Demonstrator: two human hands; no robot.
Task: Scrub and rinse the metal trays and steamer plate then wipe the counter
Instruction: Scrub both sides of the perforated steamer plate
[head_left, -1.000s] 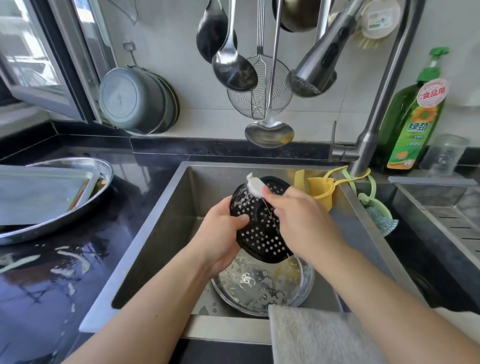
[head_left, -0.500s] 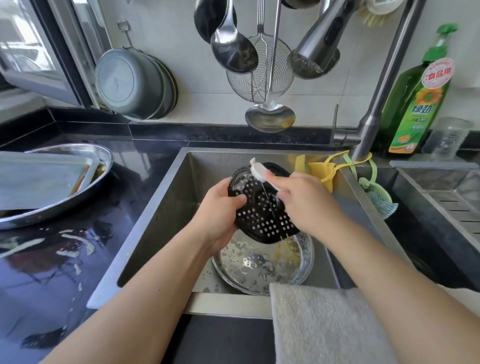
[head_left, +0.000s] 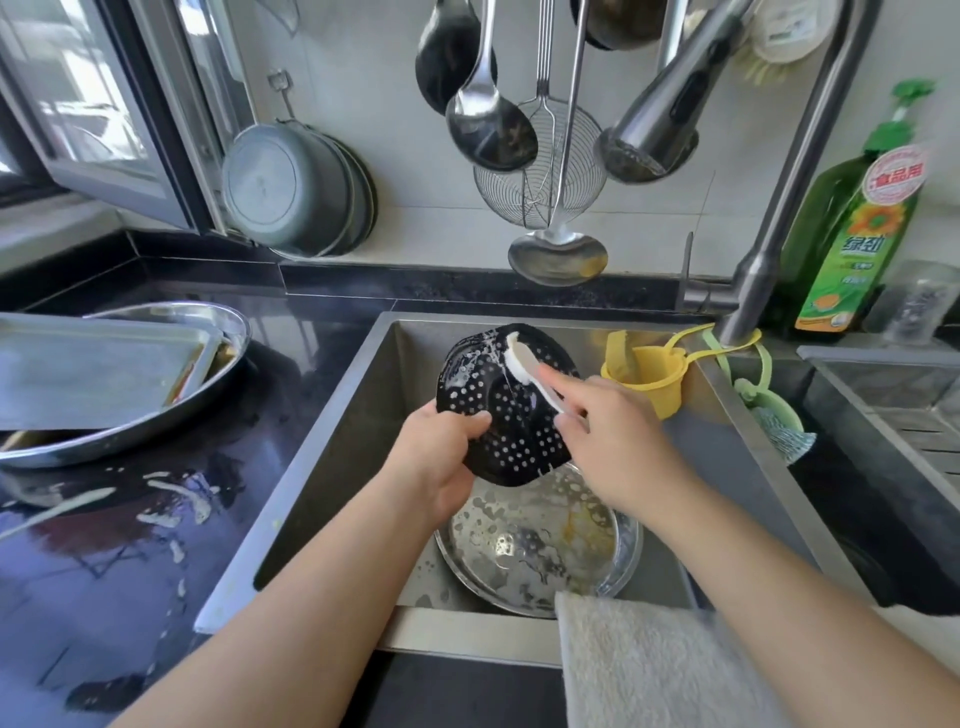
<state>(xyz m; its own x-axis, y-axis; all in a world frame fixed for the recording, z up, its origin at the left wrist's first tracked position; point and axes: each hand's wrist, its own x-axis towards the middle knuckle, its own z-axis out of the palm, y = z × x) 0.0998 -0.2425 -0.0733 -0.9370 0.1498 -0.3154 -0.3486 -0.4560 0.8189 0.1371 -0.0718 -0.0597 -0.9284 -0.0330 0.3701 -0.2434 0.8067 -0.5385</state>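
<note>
Over the sink (head_left: 332, 467), my left hand (head_left: 441, 462) grips the lower left rim of a black perforated steamer plate (head_left: 509, 426), held tilted and streaked with suds. My right hand (head_left: 613, 441) holds a white brush (head_left: 524, 369) by its handle, the forefinger stretched along it and the brush head pressed on the plate's upper part. Below them a round metal tray (head_left: 540, 545) lies on the sink floor, soapy with yellowish residue. On the counter at left a rectangular metal tray (head_left: 93, 374) lies inside a round metal tray (head_left: 218, 322).
The black counter (head_left: 130, 519) is wet with suds. A white towel (head_left: 660, 665) hangs over the sink's front edge. The faucet (head_left: 654, 119), ladles and a strainer hang above. A yellow holder (head_left: 649, 374), green dish-soap bottle (head_left: 852, 223) and drain rack (head_left: 909, 415) stand right.
The brush head has slid up across the plate toward its top rim. My view has dipped and moved closer, so the sink sits higher in frame. My left hand keeps its grip.
</note>
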